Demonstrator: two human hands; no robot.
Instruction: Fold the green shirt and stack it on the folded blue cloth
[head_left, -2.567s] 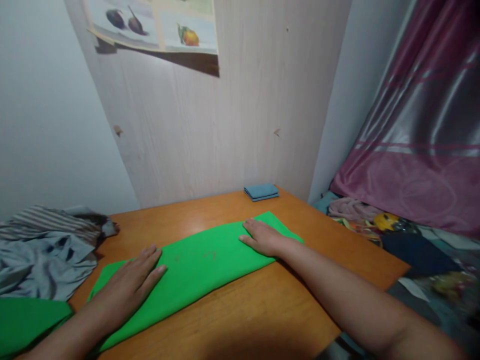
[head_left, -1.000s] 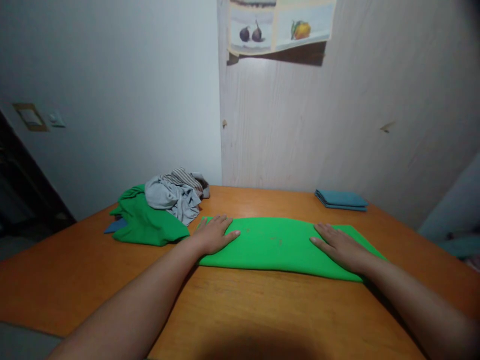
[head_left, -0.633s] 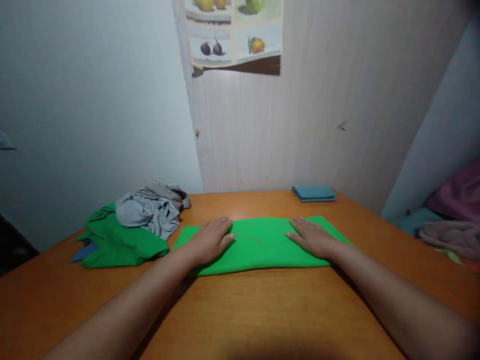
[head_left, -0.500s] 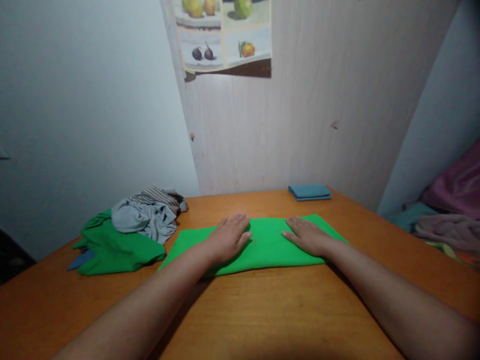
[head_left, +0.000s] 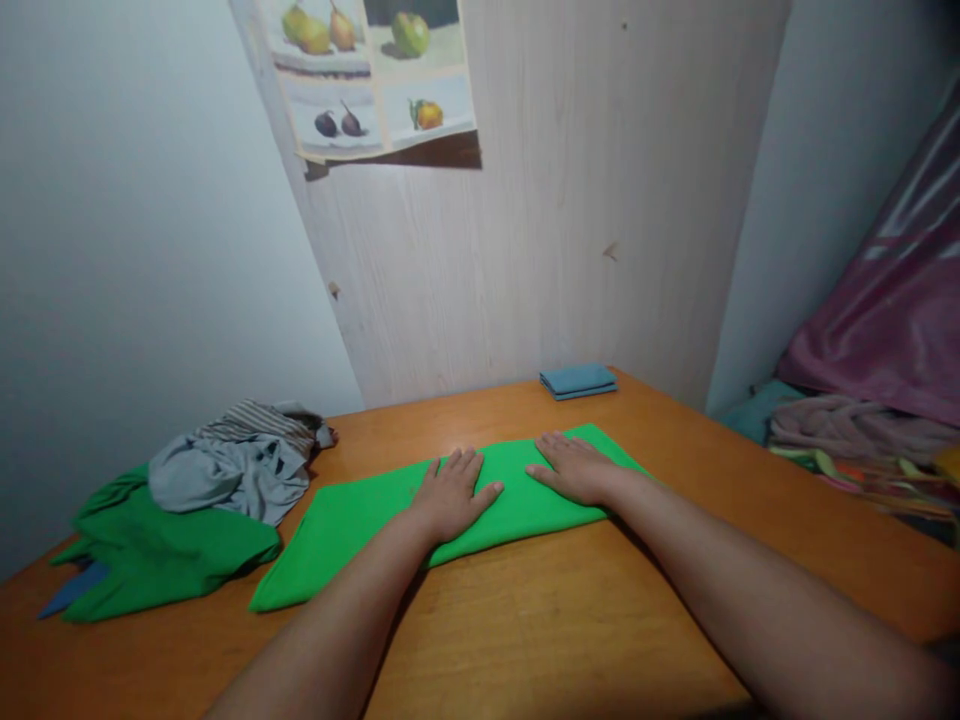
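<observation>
A bright green cloth [head_left: 352,520], folded into a long flat strip, lies across the wooden table [head_left: 510,630]. My left hand [head_left: 454,497] rests flat on its middle, fingers spread and thumb pointing right. Toward the cloth's right end, my right hand [head_left: 574,470] also lies flat, palm down, with its thumb apart from the fingers. Neither hand grips anything. What kind of garment or fabric the green cloth is, I cannot tell.
On the left sits a rumpled heap: a darker green cloth [head_left: 180,560], a grey cloth [head_left: 225,475] and a striped cloth [head_left: 255,425]. A folded blue cloth [head_left: 577,381] lies at the back. Pink fabric [head_left: 885,310] hangs at right, and a fruit picture [head_left: 379,100] is on the wall.
The view has turned to the right, so everything sits further left in the picture. My left hand has slid right along the green cloth, closer to my right hand; both stay flat.
</observation>
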